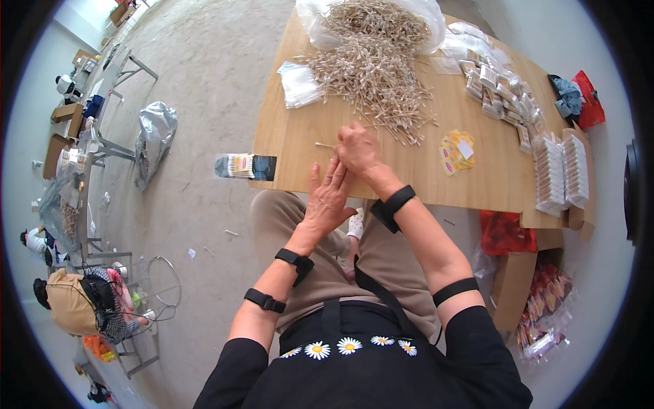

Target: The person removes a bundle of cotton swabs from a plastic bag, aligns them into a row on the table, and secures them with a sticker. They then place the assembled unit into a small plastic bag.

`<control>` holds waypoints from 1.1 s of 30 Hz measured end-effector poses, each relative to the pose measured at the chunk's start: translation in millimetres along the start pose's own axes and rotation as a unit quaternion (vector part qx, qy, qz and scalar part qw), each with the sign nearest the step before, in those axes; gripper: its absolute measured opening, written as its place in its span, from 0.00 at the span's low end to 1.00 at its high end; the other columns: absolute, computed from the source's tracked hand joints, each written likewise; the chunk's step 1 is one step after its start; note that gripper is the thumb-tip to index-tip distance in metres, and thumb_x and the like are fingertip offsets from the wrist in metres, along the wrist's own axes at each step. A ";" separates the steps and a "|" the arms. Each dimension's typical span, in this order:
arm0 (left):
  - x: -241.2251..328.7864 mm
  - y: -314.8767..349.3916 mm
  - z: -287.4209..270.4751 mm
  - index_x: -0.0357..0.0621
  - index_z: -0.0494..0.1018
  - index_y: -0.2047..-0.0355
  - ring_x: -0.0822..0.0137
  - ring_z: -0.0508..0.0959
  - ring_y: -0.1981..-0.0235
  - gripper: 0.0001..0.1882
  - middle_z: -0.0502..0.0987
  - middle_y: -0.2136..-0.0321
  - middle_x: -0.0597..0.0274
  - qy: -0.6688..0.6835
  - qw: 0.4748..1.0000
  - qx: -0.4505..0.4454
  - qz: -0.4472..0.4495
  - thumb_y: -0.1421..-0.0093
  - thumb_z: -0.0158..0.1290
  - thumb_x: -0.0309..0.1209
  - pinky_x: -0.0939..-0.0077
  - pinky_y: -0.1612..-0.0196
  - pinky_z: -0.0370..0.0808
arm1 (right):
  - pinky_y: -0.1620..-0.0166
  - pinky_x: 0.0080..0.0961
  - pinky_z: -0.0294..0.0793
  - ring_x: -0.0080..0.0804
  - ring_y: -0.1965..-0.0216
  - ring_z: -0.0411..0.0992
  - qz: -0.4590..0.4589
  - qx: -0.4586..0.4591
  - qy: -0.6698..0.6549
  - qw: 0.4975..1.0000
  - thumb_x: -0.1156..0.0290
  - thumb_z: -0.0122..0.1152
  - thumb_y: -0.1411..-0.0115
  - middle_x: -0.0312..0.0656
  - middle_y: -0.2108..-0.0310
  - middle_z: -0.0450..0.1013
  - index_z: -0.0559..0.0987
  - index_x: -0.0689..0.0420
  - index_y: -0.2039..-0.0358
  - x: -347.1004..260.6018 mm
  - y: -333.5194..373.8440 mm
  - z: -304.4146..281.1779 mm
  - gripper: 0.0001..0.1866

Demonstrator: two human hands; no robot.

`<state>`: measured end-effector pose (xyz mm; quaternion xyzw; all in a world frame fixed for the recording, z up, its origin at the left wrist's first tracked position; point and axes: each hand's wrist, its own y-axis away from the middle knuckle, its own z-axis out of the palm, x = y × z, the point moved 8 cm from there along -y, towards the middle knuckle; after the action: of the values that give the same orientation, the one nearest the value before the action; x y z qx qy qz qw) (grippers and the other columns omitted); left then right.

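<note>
Over the table's near edge my right hand (359, 150) is closed, its fingers curled together. A cotton swab (324, 144) sticks out leftward from beside its fingers; its other end is hidden. My left hand (328, 194) reaches up just below, fingers stretched out and thumb spread, its fingertips touching the right hand. Beyond both hands lies a large loose pile of cotton swabs (371, 78), spilling from a clear plastic bag (436, 27). Left of the pile is a stack of clear small bags (298, 85). Yellow printed cards (455, 151) lie to the right.
A small pack of swabs (240, 165) sits at the table's (286, 146) left edge. Filled packs (501, 95) and stacked rows (558, 170) occupy the right side. Below stands a cardboard box (512, 290). A silver bag (155, 140) and a seated person (75, 303) are at left.
</note>
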<state>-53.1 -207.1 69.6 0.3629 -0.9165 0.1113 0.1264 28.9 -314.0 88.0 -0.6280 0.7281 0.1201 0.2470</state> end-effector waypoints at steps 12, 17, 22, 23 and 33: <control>2.0 -0.5 -2.4 0.41 0.50 0.29 0.59 0.48 0.26 0.63 0.49 0.27 0.55 -0.009 1.000 0.004 0.004 0.62 0.71 0.45 0.43 0.28 0.42 | 0.58 0.44 0.77 0.52 0.62 0.77 0.074 0.056 0.018 0.996 0.73 0.57 0.44 0.49 0.63 0.76 0.81 0.56 0.70 75.6 18.7 -23.5 0.05; 2.6 -1.1 -3.1 0.42 0.49 0.29 0.59 0.48 0.26 0.64 0.48 0.27 0.56 -0.008 1.000 0.008 0.004 0.62 0.71 0.46 0.42 0.29 0.42 | 0.61 0.45 0.76 0.53 0.63 0.76 0.040 0.046 -0.036 0.997 0.73 0.58 0.43 0.50 0.65 0.74 0.79 0.56 0.71 41.2 56.9 -16.5 0.03; 3.1 -1.7 -2.5 0.41 0.49 0.28 0.57 0.48 0.26 0.64 0.48 0.27 0.55 -0.005 1.000 0.008 0.009 0.62 0.71 0.45 0.41 0.29 0.42 | 0.62 0.44 0.77 0.54 0.65 0.76 0.005 0.064 -0.075 0.995 0.76 0.58 0.43 0.49 0.66 0.74 0.78 0.57 0.70 25.5 58.1 -21.5 0.02; 2.1 -1.5 -2.9 0.41 0.49 0.28 0.57 0.48 0.26 0.64 0.48 0.27 0.55 -0.006 1.000 0.008 0.010 0.62 0.71 0.45 0.41 0.29 0.42 | 0.62 0.44 0.77 0.54 0.65 0.76 0.005 0.065 -0.075 0.995 0.76 0.58 0.43 0.49 0.66 0.74 0.78 0.57 0.70 27.5 57.5 -20.5 0.02; -2.2 -13.0 -8.0 0.40 0.49 0.29 0.56 0.48 0.26 0.66 0.49 0.28 0.54 -0.013 1.000 -0.007 0.021 0.64 0.72 0.49 0.43 0.28 0.41 | 0.63 0.44 0.77 0.53 0.64 0.77 -0.006 0.079 -0.035 0.996 0.74 0.58 0.43 0.48 0.65 0.74 0.79 0.57 0.70 33.8 41.3 -26.5 0.03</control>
<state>-41.3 -212.6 77.9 0.3441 -0.9261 0.1033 0.1149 -19.8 -348.3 87.6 -0.6063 0.7224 0.0830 0.3219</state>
